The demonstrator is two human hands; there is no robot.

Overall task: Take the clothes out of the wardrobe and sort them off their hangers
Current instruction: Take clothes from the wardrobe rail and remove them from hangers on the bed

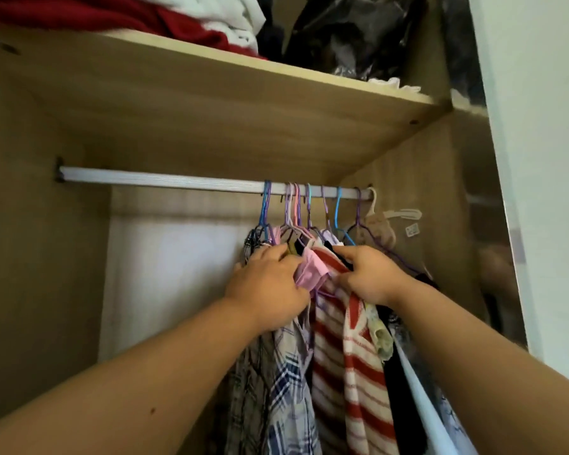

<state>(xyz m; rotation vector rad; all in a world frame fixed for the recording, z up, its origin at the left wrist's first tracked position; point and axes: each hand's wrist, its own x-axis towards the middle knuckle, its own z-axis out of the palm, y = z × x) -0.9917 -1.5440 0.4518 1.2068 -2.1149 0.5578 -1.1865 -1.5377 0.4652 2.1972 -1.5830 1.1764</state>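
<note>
Head view. Left hand (270,284) is gripping the bunched pink garment (311,270), fingers curling into the hanging clothes just under the hangers (296,211). Right hand (372,274) is pinching the shoulder of the red-and-white striped sweater (352,356), fingers curled. Both forearms are reaching up and forward, hands close together. Clothes are hanging bunched at the right end of the wardrobe rail (178,182), with a plaid shirt (286,372) just left of the sweater. A small sticker (412,230) on the side wall is showing print too small to read.
</note>
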